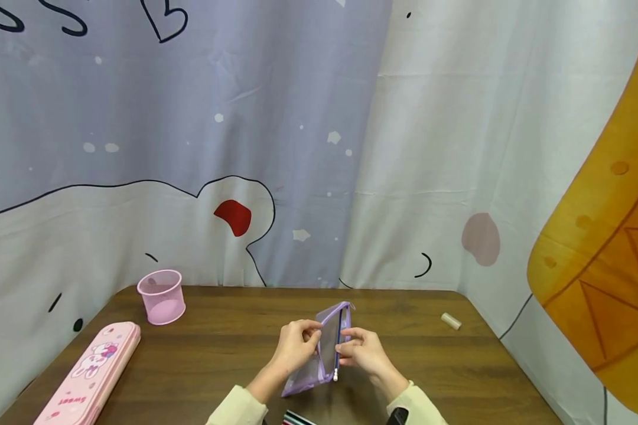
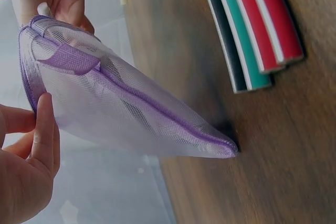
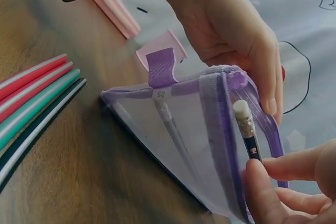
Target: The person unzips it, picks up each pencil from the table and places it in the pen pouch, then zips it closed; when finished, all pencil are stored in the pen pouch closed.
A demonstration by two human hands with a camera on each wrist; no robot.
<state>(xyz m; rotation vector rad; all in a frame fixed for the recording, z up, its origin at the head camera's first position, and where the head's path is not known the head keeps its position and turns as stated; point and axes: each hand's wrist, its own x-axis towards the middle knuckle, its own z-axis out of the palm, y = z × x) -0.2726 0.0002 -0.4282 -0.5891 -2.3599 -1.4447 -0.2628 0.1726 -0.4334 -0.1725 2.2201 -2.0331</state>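
Observation:
A purple-edged mesh zip pouch [image 1: 305, 378] stands tilted between the two hands, its zip side spread open. My left hand [image 1: 293, 345] pinches the pouch's rim between thumb and fingers. With thumb and fingertips, my right hand [image 1: 367, 354] pinches a dark blue pencil [image 3: 251, 142] at the pouch's opening. The pencil's white eraser end points toward me, and its other end lies within the opening in the head view. Through the mesh in the right wrist view shows a pale, slim stick [image 3: 170, 119] marked with a number.
Striped red, green and black rods [image 2: 257, 30] lie on the wooden table [image 1: 218, 348] close to me. At the left are a pink pencil case [image 1: 90, 372] and a pink mesh cup [image 1: 163, 307]. A small cream cylinder [image 1: 451, 321] lies at the right.

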